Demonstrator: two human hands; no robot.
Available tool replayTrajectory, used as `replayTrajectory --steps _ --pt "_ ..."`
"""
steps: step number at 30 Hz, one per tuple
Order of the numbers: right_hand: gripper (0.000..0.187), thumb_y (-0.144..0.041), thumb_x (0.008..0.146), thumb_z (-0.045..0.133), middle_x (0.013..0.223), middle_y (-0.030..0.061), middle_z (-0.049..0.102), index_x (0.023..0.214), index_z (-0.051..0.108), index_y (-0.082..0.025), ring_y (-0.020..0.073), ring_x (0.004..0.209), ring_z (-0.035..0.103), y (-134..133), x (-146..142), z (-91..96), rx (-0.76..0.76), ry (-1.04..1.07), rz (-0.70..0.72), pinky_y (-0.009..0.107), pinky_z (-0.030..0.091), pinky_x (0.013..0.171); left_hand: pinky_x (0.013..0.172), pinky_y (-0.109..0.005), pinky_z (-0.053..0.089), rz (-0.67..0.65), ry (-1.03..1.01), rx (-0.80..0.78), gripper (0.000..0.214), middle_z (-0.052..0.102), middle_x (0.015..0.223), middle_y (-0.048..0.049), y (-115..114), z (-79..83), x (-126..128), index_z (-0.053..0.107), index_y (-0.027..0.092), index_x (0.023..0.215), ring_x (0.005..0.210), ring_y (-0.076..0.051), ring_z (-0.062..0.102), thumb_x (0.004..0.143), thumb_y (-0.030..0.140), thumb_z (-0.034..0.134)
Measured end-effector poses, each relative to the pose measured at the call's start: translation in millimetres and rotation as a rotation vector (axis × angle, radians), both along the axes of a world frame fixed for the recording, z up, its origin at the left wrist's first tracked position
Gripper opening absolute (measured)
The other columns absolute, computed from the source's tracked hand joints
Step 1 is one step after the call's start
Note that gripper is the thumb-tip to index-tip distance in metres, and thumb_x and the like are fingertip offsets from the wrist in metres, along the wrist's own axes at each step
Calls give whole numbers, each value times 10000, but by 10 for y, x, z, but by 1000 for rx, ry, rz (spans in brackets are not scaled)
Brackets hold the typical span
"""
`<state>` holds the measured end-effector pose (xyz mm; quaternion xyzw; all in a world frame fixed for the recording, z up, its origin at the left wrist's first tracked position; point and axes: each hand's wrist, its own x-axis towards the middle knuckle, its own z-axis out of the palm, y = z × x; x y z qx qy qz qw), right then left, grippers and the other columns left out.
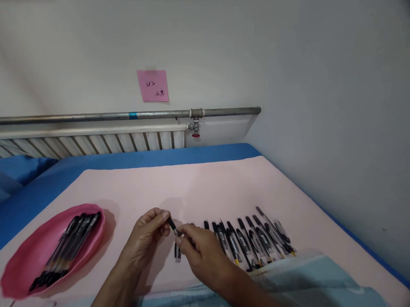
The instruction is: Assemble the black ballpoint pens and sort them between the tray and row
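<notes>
My left hand (150, 230) pinches the upper end of a short, dark pen part (171, 223) between thumb and fingers. At its lower end, my right hand (201, 248) closes thumb and forefinger on the same part, which tilts down to the right. A clear-and-black pen piece (177, 253) shows just below the fingertips; whether it lies on the pink mat (176, 181) or is held, I cannot tell. Beside my right hand, several black pen parts and clear pen barrels (245, 241) lie in a slanted row, partly hidden by that hand.
To the left stands a pink oval basin (11, 272) with several assembled black pens (70, 245) inside. Light-blue patterned cloth (308, 284) covers the near edge. A blue surface (177, 157) borders the mat, with a radiator (113, 142) and metal pipe (91, 116) behind.
</notes>
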<state>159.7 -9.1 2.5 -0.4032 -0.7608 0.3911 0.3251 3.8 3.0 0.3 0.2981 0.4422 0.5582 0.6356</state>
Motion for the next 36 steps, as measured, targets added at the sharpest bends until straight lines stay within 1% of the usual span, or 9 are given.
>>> replayTrajectory --steps 4,6,11,17,22,28,30,33,36 --pt "157 -222 851 420 631 -31 522 824 567 -175 85 575 457 10 -3 -16 -30 4 6 183 310 535 499 -195 392 -41 -53 -35 240 628 742 -37 -6 7 -1 666 127 836 543 -68 501 671 302 673" --pt "156 -222 853 421 650 -29 535 838 570 -180 85 577 455 8 -4 -28 8 -4 -2 187 308 541 493 -202 393 -18 -60 -38 258 631 800 -46 -6 2 14 660 135 847 558 -76 509 694 342 646" --pt "146 -220 846 428 661 -25 552 833 568 -181 85 560 444 8 -2 -45 37 -44 -16 189 297 528 473 -177 352 4 23 1 163 543 546 20 0 -6 15 645 129 694 472 -54 452 640 272 701" --pt "168 -249 861 411 682 -13 563 817 557 -180 94 578 459 16 5 -53 51 -72 -22 196 294 533 510 -203 399 -39 -55 -46 267 638 800 -37 -5 4 11 669 151 858 558 -69 508 687 356 648" --pt "162 -238 861 409 702 -12 579 826 559 -188 99 597 478 -3 -9 -62 66 -78 -12 201 303 560 452 -165 340 23 1 -34 162 531 529 31 -8 -19 29 629 128 638 458 -38 443 621 262 716" --pt "157 -240 871 392 728 2 582 839 535 -184 110 640 503 4 -5 -52 68 -92 -7 200 313 565 435 -175 343 -26 -78 -49 264 641 866 -51 -8 3 29 659 139 894 505 -35 460 686 302 663" --pt "155 -243 870 396 732 5 587 825 534 -188 112 635 499 -1 -5 -50 100 -103 -13 204 310 564 417 -173 326 -1 -46 -57 214 633 735 -16 -6 -16 40 656 151 823 465 -36 445 695 322 652" --pt "137 -220 857 410 730 0 588 804 534 -191 107 618 486 -7 -12 -54 116 -81 -25 202 316 573 420 -158 309 11 16 -40 154 515 495 39 0 -49 33 620 134 651 420 -31 417 664 273 686" --pt "153 -203 856 396 695 -11 568 795 534 -184 99 607 484 1 -21 -65 34 -41 -11 190 324 563 437 -153 319 -26 -2 -25 150 532 528 24 6 -47 9 648 116 712 446 -29 424 653 245 695"
